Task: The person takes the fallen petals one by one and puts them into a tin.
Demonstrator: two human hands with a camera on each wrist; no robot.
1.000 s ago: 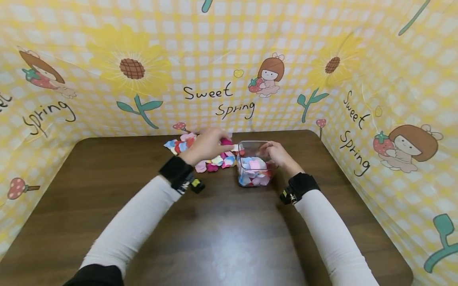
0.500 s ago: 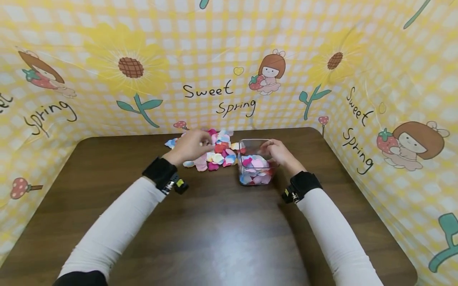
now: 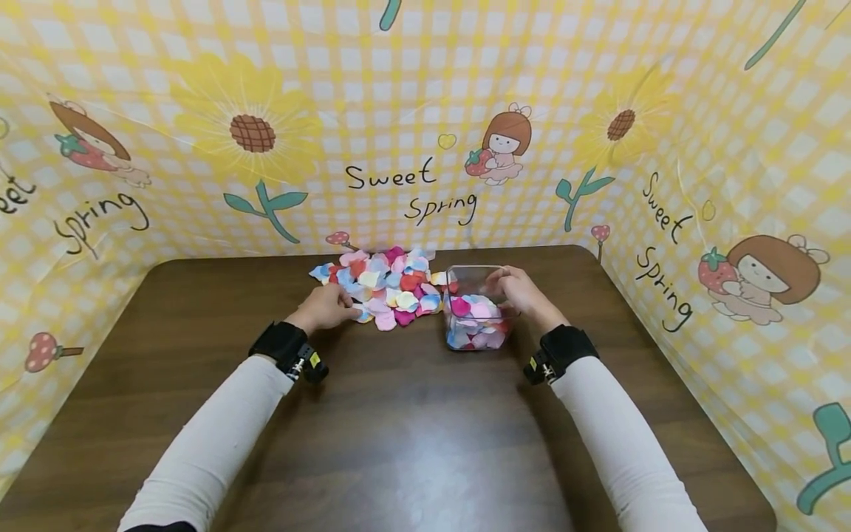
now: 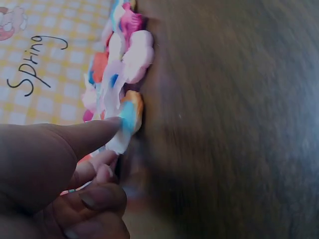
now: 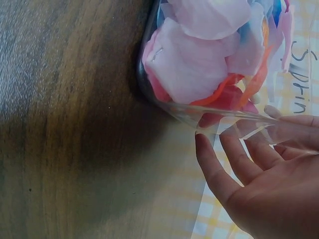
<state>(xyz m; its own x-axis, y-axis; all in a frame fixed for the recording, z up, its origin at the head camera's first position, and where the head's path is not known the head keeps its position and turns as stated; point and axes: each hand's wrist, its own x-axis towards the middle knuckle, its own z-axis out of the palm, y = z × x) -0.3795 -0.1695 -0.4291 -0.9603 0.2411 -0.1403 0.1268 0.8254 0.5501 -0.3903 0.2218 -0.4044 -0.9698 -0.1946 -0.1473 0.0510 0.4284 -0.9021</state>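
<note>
At the near left edge of a loose pile of artificial flower petals (image 3: pixel 385 281), my left hand (image 3: pixel 323 307) reaches down to the table. In the left wrist view its thumb lies on a blue, white and orange petal (image 4: pixel 128 117), pinching it against the fingers below. A clear square plastic box (image 3: pixel 477 331), partly filled with pink, blue, red and white petals, stands to the right of the pile. My right hand (image 3: pixel 521 295) grips the box's right wall near the rim. In the right wrist view, several fingertips (image 5: pixel 202 142) press on the outside of the clear wall.
The dark brown wooden table (image 3: pixel 399 428) ends at the back against a yellow checked cloth (image 3: pixel 399 96), printed with sunflowers and words. The cloth also hangs along the left and right sides. A few petals of the pile lie right against the box's left side.
My left hand has moved left and toward the front from above the pile beside the box, down to the pile's near left edge. The right hand stays on the box.
</note>
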